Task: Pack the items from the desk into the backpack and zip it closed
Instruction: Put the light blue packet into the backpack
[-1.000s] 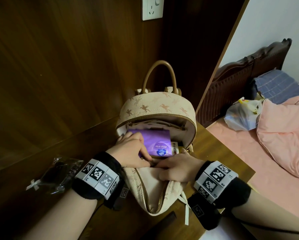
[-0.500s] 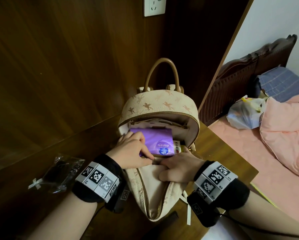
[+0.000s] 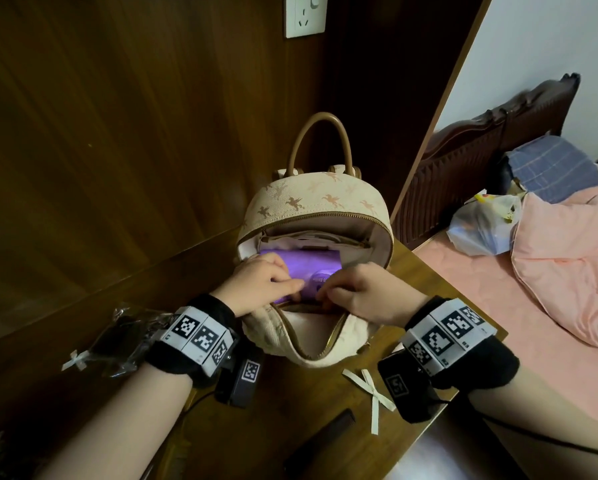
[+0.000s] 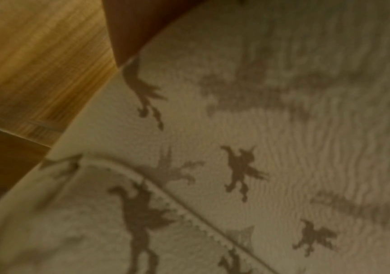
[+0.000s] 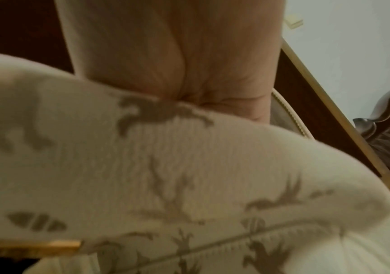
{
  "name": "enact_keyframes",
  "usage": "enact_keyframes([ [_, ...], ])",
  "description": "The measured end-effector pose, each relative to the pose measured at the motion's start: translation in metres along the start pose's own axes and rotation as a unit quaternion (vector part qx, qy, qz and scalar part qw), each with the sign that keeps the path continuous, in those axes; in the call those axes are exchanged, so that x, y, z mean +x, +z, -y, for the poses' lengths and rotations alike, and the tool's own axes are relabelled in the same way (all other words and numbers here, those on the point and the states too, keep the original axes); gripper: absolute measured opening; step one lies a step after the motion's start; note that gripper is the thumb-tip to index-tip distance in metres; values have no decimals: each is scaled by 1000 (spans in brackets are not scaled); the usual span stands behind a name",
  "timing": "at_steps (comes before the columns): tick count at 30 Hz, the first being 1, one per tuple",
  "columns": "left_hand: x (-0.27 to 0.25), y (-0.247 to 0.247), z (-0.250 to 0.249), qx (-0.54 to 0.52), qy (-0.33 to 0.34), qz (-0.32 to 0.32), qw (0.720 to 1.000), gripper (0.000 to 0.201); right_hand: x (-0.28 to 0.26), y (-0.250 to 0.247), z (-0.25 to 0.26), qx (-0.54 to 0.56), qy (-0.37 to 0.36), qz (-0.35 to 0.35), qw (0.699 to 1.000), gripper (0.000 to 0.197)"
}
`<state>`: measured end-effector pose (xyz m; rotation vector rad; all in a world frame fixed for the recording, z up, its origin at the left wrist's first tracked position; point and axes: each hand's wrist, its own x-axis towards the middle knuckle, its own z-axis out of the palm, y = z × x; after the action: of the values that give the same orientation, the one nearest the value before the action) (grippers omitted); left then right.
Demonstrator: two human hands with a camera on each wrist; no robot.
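The cream backpack (image 3: 316, 206) with horse prints stands unzipped on the wooden desk (image 3: 425, 282), its front panel folded down toward me. A purple packet (image 3: 308, 265) sits upright in its mouth. My left hand (image 3: 283, 282) grips the packet's lower left part with curled fingers. My right hand (image 3: 328, 292) has its fingers curled on the packet's lower right edge, just above the bag's front rim. The left wrist view holds only backpack cloth (image 4: 236, 166) and desk. In the right wrist view my palm (image 5: 177, 55) rises behind the backpack cloth (image 5: 142, 166), and the fingers are hidden.
A clear plastic bag (image 3: 124, 337) holding something dark lies on the desk to the left. A white ribbon bow (image 3: 373, 393) and a dark comb (image 3: 320, 441) lie near the front edge. A bed (image 3: 498, 323) with pink bedding adjoins the desk on the right.
My right hand has left the bag's front panel and come up to the packet's lower edge. The packet sits a little deeper, and my view has shifted.
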<state>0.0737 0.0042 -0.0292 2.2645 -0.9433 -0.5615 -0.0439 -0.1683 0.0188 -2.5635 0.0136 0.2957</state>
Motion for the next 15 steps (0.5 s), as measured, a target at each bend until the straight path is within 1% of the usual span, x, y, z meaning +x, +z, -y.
enact_keyframes([
  [1,0,-2,2,-41,3,-9,999,47,-1,-3,-1,3,1,-12,1000,23],
  [3,-3,-5,2,-115,10,-35,993,40,-3,-9,-2,17,1,-35,999,23],
  [6,-8,-7,5,-185,19,-74,980,52,-10,-17,-2,52,8,-68,996,24],
  [8,-15,-7,8,-205,8,-98,974,58,-14,-18,-2,55,18,-107,993,24],
  [9,-19,-7,11,-207,5,-105,973,66,-16,-16,-3,52,20,-134,989,24],
  [11,-28,-5,12,-203,15,-101,974,79,-19,-11,-5,56,32,-189,980,24],
  [13,-35,-3,11,-206,31,-108,972,78,-19,-4,-6,62,53,-247,966,27],
  [15,-42,-1,8,-211,48,-132,968,68,-20,2,-6,69,66,-300,949,32],
])
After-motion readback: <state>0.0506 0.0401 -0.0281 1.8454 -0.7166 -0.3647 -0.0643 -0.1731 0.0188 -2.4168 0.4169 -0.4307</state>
